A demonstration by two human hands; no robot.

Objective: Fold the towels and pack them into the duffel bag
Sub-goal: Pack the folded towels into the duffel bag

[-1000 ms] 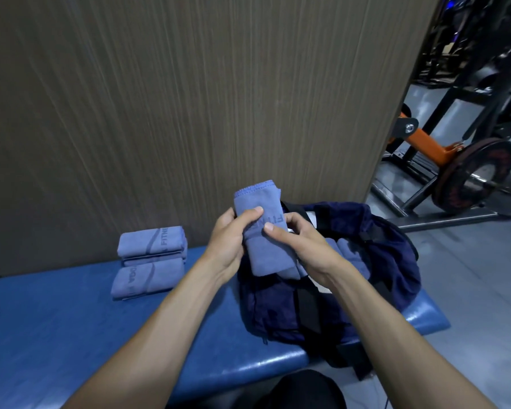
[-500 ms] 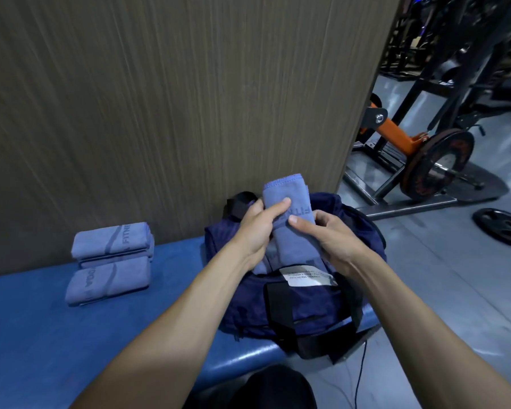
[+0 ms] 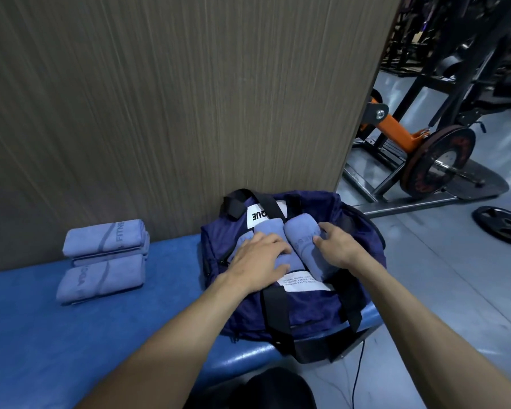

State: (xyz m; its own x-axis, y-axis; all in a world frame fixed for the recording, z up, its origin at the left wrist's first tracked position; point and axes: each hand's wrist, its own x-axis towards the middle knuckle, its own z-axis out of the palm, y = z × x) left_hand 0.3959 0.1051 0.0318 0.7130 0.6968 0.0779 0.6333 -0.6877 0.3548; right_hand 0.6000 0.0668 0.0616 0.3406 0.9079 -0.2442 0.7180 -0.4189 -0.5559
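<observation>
The blue padded bench [image 3: 71,335] filled the lower left of the frame, with the navy duffel bag [image 3: 307,308] sitting at its right end, just right of centre and against the wood-grain wall [image 3: 189,98]. The bag's mouth gaped open, and two rolled towels lay side by side in it, the left roll [image 3: 270,228] touching the right roll [image 3: 303,231]. Two more folded towels [image 3: 104,261] waited stacked at centre left of the frame, on the bench and well apart from the bag.

The step in hand looked like seating the newest towel. The left hand [image 3: 258,261] lay flat on the left roll with fingers spread wide and fairly straight, pressing rather than gripping. The right hand [image 3: 341,246] rested on the right roll's outer side, fingers lightly bent against it; whether the thumb pinched the cloth could not be told. To do it well, both palms probably needed to push the rolls down evenly and toward one side wall, so that the folds stayed closed and room was left for the stacked pair. Letting the black strap [image 3: 275,314] slip under a towel would likely waste space.

Compared with half a second before, the towel no longer stood upright, pinched between both hands above the opening; it had gone down into the bag beside the other roll, and both hands had opened from a pinch to a press.
</observation>
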